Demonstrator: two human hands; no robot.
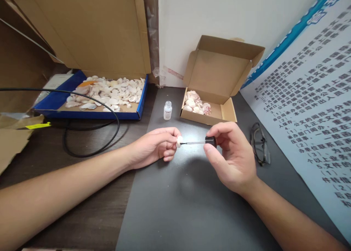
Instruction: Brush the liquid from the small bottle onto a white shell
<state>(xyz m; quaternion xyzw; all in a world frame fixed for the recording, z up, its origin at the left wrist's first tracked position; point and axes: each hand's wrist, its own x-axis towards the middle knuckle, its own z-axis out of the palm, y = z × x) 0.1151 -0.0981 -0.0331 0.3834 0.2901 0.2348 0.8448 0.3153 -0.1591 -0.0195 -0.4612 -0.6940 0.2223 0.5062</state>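
Observation:
Between the thumb and fingers of my left hand is a small white shell. My right hand pinches the black cap of a brush applicator. Its thin clear stem points left, and the dark tip touches or nearly touches the shell. A small clear bottle with a label stands uncapped beyond my left hand. Behind my right hand, an open cardboard box holds pinkish and white shells in its left part.
A blue-edged box full of pale shells stands at the back left, with a looped black cable in front of it. Glasses lie to the right, beside a large printed sheet. A grey mat covers the table.

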